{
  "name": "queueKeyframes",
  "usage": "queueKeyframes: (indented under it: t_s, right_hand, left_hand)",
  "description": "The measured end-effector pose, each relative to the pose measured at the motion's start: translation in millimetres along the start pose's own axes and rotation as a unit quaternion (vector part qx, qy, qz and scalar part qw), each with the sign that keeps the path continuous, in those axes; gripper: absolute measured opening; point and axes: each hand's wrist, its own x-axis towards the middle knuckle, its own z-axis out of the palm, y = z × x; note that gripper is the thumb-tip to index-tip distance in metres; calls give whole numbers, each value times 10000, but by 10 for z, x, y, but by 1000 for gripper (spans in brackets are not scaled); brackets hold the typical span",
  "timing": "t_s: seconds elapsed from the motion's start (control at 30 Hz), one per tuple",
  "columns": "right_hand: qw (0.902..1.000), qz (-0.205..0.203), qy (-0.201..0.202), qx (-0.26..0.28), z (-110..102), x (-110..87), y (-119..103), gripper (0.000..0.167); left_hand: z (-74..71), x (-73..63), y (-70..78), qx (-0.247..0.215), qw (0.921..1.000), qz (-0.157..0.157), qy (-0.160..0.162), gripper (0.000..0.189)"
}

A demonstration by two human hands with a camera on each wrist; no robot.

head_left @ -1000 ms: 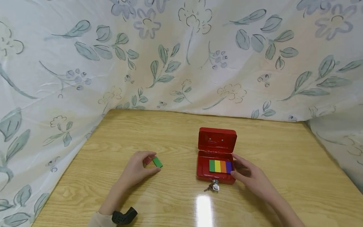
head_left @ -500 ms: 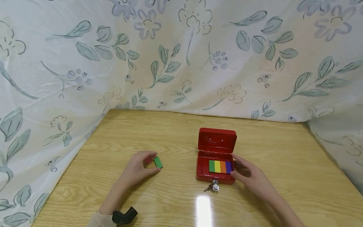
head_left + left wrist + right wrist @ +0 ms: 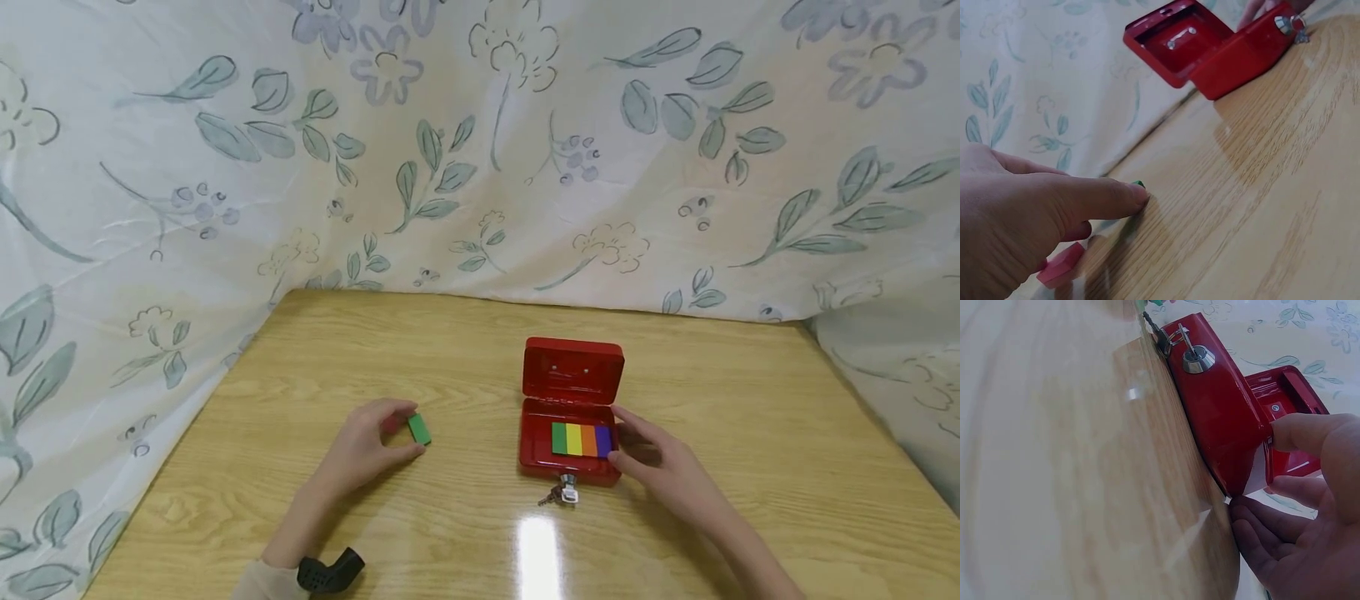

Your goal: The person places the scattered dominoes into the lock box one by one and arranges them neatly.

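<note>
A red metal cash box (image 3: pixel 534 454) stands on the table with its lid (image 3: pixel 573 372) raised. Green, yellow, orange and purple blocks (image 3: pixel 573 439) lie side by side inside it, towards the right. My right hand (image 3: pixel 671 471) holds the box's right side, thumb near the front corner and fingers along the wall. Left of the box, my left hand (image 3: pixel 363 450) pinches a green block (image 3: pixel 419 429) between thumb and index finger, low over the table. A pinkish-red block (image 3: pixel 1062 265) lies under that hand's palm, partly hidden. In the left wrist view the thumb covers most of the green block.
Keys (image 3: pixel 553 496) hang from the lock (image 3: pixel 569 490) at the box's front. The wooden table (image 3: pixel 465 350) reaches back to a floral cloth (image 3: pixel 480 167), which also hangs along both sides. A black band (image 3: pixel 330 572) sits on the left wrist.
The green block has turned slightly in the left hand's fingers, its near end swinging a little. The right hand and the cash box stay where they were.
</note>
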Motion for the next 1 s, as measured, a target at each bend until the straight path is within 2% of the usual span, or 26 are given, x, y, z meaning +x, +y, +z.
queueKeyframes:
  t_s: [0.2, 0.7, 1.0]
  right_hand:
    - [9999, -106, 32, 17, 7, -11, 5, 66]
    - [9999, -120, 28, -43, 18, -18, 15, 68]
    - [9999, -104, 45, -56, 20, -24, 3, 68]
  left_hand:
    - [6, -16, 12, -120, 9999, 110, 25, 56]
    - [21, -29, -5, -76, 9990, 415, 177, 52]
    - [18, -16, 16, -65, 9992, 356, 158, 53]
